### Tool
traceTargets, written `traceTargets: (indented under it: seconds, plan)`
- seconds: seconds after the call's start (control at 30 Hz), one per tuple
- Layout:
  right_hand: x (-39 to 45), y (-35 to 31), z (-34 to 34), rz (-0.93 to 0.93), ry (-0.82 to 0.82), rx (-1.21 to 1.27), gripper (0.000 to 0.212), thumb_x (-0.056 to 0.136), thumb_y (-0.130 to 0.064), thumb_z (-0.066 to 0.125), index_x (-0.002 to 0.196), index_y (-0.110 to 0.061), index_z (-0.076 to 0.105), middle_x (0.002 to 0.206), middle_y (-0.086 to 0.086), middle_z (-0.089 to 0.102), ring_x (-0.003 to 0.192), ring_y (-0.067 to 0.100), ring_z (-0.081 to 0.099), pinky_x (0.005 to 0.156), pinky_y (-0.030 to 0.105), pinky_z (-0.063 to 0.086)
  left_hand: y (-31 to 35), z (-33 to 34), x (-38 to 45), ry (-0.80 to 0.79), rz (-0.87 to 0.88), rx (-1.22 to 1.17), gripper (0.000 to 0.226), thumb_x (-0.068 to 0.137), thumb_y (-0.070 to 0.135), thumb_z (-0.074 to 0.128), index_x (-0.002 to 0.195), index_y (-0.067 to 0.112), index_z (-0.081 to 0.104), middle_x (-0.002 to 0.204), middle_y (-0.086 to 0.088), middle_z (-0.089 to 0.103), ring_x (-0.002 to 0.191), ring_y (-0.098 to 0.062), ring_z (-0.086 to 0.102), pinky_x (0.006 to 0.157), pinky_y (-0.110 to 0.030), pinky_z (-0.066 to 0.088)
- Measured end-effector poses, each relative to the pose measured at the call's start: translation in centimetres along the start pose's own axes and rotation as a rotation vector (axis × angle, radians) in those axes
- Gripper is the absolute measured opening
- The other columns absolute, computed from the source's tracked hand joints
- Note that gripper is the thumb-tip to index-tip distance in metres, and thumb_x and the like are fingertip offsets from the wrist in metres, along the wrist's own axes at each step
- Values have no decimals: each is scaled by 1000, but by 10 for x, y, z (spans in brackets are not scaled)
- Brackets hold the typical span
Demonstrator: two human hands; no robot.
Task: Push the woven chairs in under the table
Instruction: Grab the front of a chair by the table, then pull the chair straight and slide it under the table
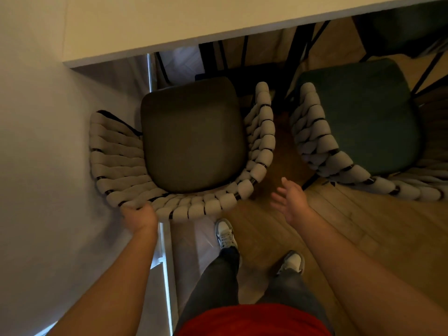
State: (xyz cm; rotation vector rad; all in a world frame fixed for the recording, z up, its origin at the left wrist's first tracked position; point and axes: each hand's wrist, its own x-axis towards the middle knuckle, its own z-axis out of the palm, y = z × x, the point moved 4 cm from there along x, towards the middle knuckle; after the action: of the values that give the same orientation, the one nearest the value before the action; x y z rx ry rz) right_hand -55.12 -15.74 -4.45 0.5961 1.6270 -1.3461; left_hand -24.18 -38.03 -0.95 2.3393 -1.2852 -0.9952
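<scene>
A woven chair with a grey padded rope back and a dark brown seat stands directly in front of me, its front edge close to the pale table top. My left hand grips the back rim of this chair at its lower left. My right hand hovers open in the gap between the chairs, touching nothing. A second woven chair with a dark green seat stands to the right, its seat out from under the table.
A white wall runs close along the left side of the first chair. Black chair and table legs stand under the table. My two feet in grey and white shoes stand on the wooden floor behind the chairs.
</scene>
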Motion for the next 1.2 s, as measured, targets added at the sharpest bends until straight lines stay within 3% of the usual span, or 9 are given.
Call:
traceTargets:
  seconds: [0.1,0.27,0.4,0.53,0.63,0.73,0.87,1.03,1.2]
  plan:
    - [-1,-1,-47,19,0,12,56,99,-33,52,149,-22,30,139,10,49,123,28,54,104,52,44,-5,18,-48,13,-23,-49,52,92,19,54,140,7,43,139,-16,50,122,-38,52,100,-43,44]
    - [-3,-14,-152,15,-6,24,53,97,-38,54,144,-19,36,129,6,53,109,22,58,96,47,49,-17,74,-139,-79,-9,-78,38,87,28,53,121,13,61,120,-12,63,110,-37,59,94,-49,49]
    - [1,-36,-238,-25,40,70,57,97,-41,54,146,-21,35,133,7,51,115,24,57,101,48,46,-12,133,-226,-303,-83,-196,16,93,27,52,103,18,60,92,-8,63,89,-24,60,87,-46,51]
    - [12,-64,-304,-54,98,124,58,95,-43,54,147,-21,36,135,8,52,115,24,57,105,52,43,6,191,-305,-575,-194,-317,15,100,16,48,112,9,55,96,-12,62,86,-24,62,80,-41,53]
    - [21,-82,-338,-74,98,173,61,95,-46,54,147,-23,34,136,7,50,115,24,58,103,52,45,21,229,-342,-661,-167,-272,20,99,17,50,113,4,56,97,-15,63,83,-25,64,75,-37,54]
    - [32,-100,-363,-78,104,218,62,94,-50,53,147,-24,34,139,8,47,116,26,57,100,53,47,36,267,-365,-669,-116,-236,29,100,23,50,121,3,55,97,-13,62,87,-25,64,73,-36,54]
    - [57,-131,-389,-60,124,239,63,95,-50,52,149,-25,32,144,11,42,120,28,53,100,53,47,60,314,-387,-677,-155,-236,29,98,36,52,120,18,47,113,-9,57,104,-27,61,89,-46,54]
    - [88,-183,-415,-28,183,229,53,98,-47,47,146,-25,37,144,6,44,121,28,52,97,48,47,79,365,-412,-639,-239,-317,60,93,47,57,143,21,34,139,-11,46,120,-32,52,94,-54,51]
    - [117,-230,-434,24,226,278,41,99,-36,49,137,-22,44,114,-1,58,102,22,56,94,44,47,91,395,-421,-469,-341,-368,67,88,40,66,143,22,33,134,-11,52,107,-32,59,88,-56,54]
